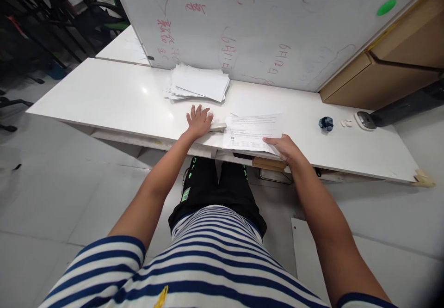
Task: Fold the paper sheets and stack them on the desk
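Note:
My left hand (199, 122) rests over the back part of a pale stapler (218, 127), its fingers spread out flat. The stapler's front end touches the left edge of a printed sheet of paper (255, 130), near the desk's front edge. Gripping that paper at its lower right corner is my right hand (284, 147), thumb on top and the other fingers underneath. Whether the paper is one sheet or several, I cannot tell. Behind my left hand lies a loose, uneven stack of white paper (201, 83).
A whiteboard (222, 30) with red writing stands along the back of the white desk (114, 95). On the right are a small dark blue object (326, 124), a small white piece (346, 123), a rounded grey-black object (365, 120) and cardboard boxes (350, 79).

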### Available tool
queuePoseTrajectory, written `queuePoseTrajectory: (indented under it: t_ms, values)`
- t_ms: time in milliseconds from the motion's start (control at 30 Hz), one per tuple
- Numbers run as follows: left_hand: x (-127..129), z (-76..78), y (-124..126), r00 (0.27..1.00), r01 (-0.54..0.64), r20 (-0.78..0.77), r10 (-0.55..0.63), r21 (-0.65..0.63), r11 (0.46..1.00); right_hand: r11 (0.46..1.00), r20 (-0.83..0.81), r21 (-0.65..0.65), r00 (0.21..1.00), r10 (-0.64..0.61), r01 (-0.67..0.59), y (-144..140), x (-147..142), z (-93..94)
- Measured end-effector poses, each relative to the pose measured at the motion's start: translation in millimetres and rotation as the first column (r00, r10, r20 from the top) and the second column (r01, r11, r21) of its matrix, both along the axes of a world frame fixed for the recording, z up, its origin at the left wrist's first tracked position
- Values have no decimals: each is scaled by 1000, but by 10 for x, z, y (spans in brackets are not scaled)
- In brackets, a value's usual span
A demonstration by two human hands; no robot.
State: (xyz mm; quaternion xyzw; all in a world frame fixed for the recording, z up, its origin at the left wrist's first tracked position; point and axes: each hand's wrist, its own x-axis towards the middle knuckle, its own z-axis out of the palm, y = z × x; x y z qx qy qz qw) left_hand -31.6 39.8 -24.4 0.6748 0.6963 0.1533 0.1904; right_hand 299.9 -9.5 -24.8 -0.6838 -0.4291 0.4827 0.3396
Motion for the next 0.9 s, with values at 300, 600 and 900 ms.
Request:
queuePoseTrajectory:
  t_ms: [300, 600, 900]
  values:
    - [-7, -49, 36, 999, 15, -30, -15, -19, 1000, 991, -132, 36, 983, 129, -126, 36, -438, 34]
    - [10, -5, 45, 998, 30, -48, -34, -69, 997, 984, -159, 72, 972, 170, -160, 9, -421, -65]
    - [68, 42, 84, 997, 15, -78, -23, -102, 995, 985, -158, 70, 973, 166, -157, 3, -418, -78]
